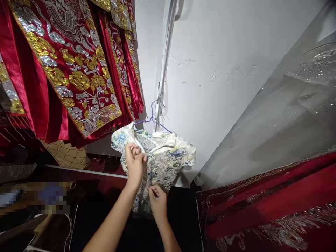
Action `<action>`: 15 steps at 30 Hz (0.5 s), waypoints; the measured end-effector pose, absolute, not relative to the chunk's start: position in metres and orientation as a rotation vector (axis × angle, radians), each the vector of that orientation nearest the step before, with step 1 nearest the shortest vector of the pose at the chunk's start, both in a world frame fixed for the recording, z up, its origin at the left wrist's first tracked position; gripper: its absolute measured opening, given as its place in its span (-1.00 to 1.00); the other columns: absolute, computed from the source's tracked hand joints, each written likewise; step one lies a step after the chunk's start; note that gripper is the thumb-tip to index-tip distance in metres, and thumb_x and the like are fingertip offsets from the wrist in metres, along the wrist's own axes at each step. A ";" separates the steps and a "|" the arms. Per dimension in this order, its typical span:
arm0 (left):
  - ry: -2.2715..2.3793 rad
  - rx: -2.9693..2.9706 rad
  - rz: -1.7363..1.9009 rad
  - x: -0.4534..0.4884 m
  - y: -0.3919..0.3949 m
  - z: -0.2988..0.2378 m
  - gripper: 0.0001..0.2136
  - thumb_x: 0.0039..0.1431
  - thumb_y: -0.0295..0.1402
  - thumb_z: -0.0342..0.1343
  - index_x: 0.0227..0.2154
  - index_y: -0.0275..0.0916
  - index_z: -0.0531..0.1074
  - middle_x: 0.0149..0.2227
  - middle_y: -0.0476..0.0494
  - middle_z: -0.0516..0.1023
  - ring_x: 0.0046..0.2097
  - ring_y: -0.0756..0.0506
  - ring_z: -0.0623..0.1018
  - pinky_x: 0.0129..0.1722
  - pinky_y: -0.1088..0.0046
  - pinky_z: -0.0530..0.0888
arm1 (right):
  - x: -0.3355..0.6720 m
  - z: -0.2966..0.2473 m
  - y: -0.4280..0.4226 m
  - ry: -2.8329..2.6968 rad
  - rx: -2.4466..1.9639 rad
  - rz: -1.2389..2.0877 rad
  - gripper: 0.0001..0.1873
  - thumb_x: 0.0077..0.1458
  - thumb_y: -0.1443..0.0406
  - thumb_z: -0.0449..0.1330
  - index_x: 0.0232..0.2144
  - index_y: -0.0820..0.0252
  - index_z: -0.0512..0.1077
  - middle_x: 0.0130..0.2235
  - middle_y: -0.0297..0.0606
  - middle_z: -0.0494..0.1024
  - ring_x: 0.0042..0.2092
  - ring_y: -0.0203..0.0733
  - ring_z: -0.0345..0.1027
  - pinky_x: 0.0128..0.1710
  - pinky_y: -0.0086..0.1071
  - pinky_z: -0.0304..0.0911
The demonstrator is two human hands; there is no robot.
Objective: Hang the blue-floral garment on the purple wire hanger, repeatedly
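Note:
A short-sleeved floral blouse (168, 157), white with blue and yellowish patterns, hangs in front of me on a purple wire hanger (151, 119). My left hand (135, 161) is at the upper front of the blouse, its fingers curled on the edge below the collar. Lower down, my right hand (159, 201) pinches the front edge of the blouse between thumb and fingers. What exactly lies between those fingertips is too small to make out. The neckline stands apart in a V.
Red garments (86, 77) with gold and silver embroidery hang at upper left. A metal pole (166, 45) runs up the white wall (223, 45) behind the hanger. To the right are sheer grey plastic-like covering (275, 115) and red beaded fabric (278, 203). A pale rod (86, 170) lies low at left.

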State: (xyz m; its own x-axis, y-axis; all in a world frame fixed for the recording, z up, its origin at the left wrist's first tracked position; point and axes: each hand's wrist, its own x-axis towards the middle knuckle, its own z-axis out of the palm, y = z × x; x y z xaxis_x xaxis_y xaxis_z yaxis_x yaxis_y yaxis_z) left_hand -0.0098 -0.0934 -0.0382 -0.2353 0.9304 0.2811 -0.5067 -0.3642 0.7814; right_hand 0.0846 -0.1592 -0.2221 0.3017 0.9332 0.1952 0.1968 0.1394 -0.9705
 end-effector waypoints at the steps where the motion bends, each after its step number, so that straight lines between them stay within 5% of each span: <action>1: 0.607 0.902 1.776 -0.009 -0.082 -0.018 -0.64 -0.11 -0.60 0.08 -0.27 -0.11 0.14 -0.42 0.11 0.12 -0.54 0.12 0.21 -0.56 0.62 0.27 | 0.089 -0.223 -0.157 -1.157 -1.342 0.760 -0.63 0.16 0.06 0.17 -0.54 0.17 0.30 -0.56 -0.40 0.24 -0.47 -0.27 0.15 -0.44 -0.41 0.15; 6: 0.424 0.957 1.805 -0.003 -0.046 0.050 -0.56 -0.20 -0.65 0.02 -0.25 -0.09 0.13 -0.45 0.16 0.15 -0.62 0.16 0.27 -0.63 0.65 0.18 | 0.118 -0.220 -0.150 -1.187 -1.342 0.801 -0.58 0.13 -0.01 0.20 -0.54 0.17 0.29 -0.57 -0.42 0.22 -0.51 -0.28 0.15 -0.50 -0.41 0.10; 10: 0.402 1.136 1.805 -0.002 -0.045 0.045 -0.62 -0.12 -0.64 0.01 -0.23 -0.12 0.16 -0.43 0.16 0.20 -0.63 0.17 0.31 -0.63 0.63 0.24 | 0.132 -0.191 -0.147 -1.289 -1.327 0.858 -0.62 0.06 0.02 0.29 -0.51 0.21 0.42 -0.53 -0.31 0.40 -0.45 -0.19 0.30 -0.44 -0.37 0.19; 15: 0.443 1.199 1.779 -0.002 -0.054 0.018 -0.68 0.04 -0.59 0.05 -0.20 -0.12 0.15 -0.49 0.19 0.19 -0.58 0.10 0.42 -0.59 0.61 0.30 | 0.134 -0.072 -0.121 -1.445 -1.197 0.717 -0.64 0.26 0.09 0.13 -0.04 0.20 0.46 -0.39 -0.25 0.53 -0.42 -0.20 0.35 -0.41 -0.36 0.27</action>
State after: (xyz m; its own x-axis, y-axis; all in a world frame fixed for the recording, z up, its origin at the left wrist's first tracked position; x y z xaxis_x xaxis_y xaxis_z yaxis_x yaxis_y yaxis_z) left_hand -0.0025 -0.0543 0.0180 -0.1071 0.8361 0.5380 -0.4864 -0.5160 0.7051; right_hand 0.1339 -0.1213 -0.0722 0.0818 0.9338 0.3483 0.2872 0.3126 -0.9054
